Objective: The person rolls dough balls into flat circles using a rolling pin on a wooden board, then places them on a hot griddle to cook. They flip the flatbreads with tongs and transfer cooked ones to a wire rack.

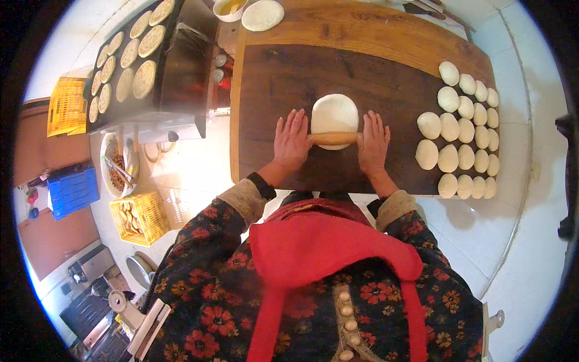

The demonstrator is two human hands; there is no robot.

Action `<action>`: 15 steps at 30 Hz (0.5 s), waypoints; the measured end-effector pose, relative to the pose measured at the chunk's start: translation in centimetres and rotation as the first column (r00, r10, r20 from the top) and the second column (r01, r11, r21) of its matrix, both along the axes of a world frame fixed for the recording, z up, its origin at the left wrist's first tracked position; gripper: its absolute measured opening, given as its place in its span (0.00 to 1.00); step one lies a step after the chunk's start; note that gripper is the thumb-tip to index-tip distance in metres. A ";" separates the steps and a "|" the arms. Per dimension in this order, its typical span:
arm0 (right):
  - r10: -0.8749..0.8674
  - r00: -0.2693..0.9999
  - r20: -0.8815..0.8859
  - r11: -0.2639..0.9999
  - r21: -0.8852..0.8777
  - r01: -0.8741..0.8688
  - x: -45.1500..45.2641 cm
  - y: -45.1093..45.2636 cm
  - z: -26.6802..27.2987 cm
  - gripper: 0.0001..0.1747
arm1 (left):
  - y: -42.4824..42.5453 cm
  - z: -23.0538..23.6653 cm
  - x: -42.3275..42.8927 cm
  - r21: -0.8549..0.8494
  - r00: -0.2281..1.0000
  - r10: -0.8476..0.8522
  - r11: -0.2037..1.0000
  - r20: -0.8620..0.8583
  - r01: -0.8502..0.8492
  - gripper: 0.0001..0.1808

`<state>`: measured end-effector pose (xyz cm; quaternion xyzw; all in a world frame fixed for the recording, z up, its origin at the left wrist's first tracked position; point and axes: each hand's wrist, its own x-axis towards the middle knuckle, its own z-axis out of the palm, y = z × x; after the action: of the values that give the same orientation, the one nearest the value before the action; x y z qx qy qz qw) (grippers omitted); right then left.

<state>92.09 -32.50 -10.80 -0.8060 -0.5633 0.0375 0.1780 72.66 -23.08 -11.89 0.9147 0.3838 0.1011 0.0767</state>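
Note:
A wooden rolling pin [334, 138] lies crosswise over the near part of a flattened white dough round [334, 113]. My left hand [291, 140] covers the pin's left end, fingers stretched forward on the dark board. The right end is under my right hand [373, 140], held in much the same way. Dough shows beyond the pin, and a thin strip of it shows on the near side. The pin's tips are hidden by my hands. Both hands rest on the dark wooden work table [271, 72].
Several rows of dough pieces [449, 126] cover the table's right end. Another flat round [262, 15] and a bowl of yellow liquid [230, 9] are at the far left. Flatbreads [144, 79] lie on a dark griddle [120, 68]. A yellow crate [140, 217] stands on the floor.

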 end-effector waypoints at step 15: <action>0.088 0.991 0.100 0.996 0.014 -0.089 2.2 3.8 0.0 0.31 | 4.3 1.1 3.3 -0.035 0.997 0.057 0.998 -0.060 -0.060 0.38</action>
<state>94.33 -28.66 -10.84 -0.7794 -0.6070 -0.0001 0.1553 75.94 -18.77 -10.79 0.9040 0.4143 0.0691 0.0793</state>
